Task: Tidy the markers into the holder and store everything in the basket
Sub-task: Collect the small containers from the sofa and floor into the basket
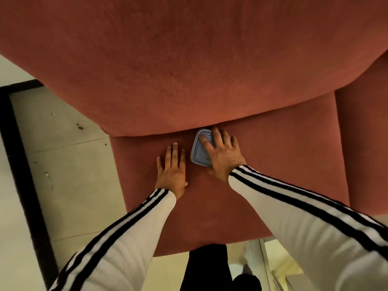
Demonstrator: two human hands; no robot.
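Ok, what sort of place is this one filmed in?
Probably a home living room: a rust-red plush upholstered armchair fills the view, standing on a pale tiled floor, with a blue-grey square plastic container on its seat.

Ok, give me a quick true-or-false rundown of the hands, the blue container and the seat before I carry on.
The right hand rests on the blue-grey container. True.
The left hand holds a marker. False: it lies flat on the red seat cushion, holding nothing.
The container sits on the floor. False: it is on the cushion, close to the backrest.
A basket stands beside the container. False: no basket is in view.
Both sleeves are white with dark stripes. True.
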